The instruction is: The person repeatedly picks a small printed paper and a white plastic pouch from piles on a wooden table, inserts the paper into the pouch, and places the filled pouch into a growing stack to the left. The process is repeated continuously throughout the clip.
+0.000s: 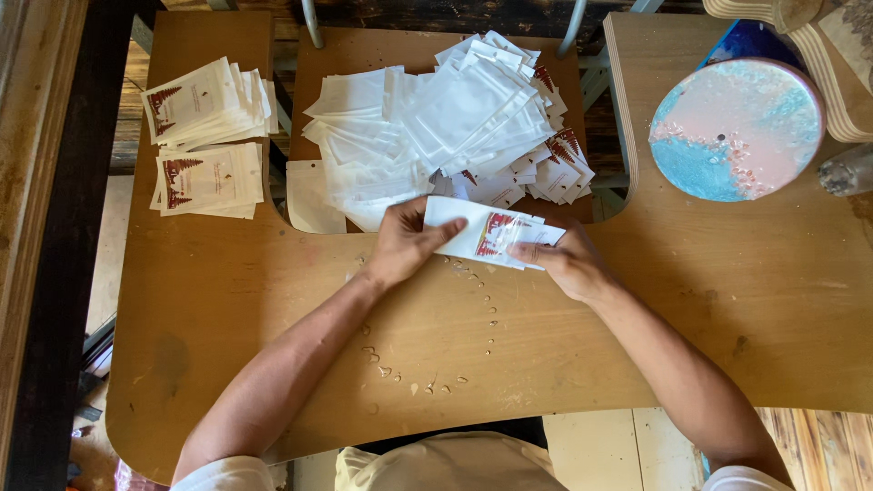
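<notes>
My left hand (405,244) and my right hand (561,259) together hold a small stack of white paper packets (477,232) with a red printed design, just above the wooden table (273,300). The left fingers pinch the stack's left end; the right fingers grip its right end. Directly behind the hands lies a big loose pile of white packets (436,127), some showing red print. At the far left sit two tidy stacks of printed packets (207,102), (209,180), well away from both hands.
A round disc painted pink and blue (735,127) lies at the right rear, beside curved wooden pieces (837,82) and a clear bottle (847,169). Small drops or chips (418,382) dot the table near me. A dark wooden beam (55,227) borders the left.
</notes>
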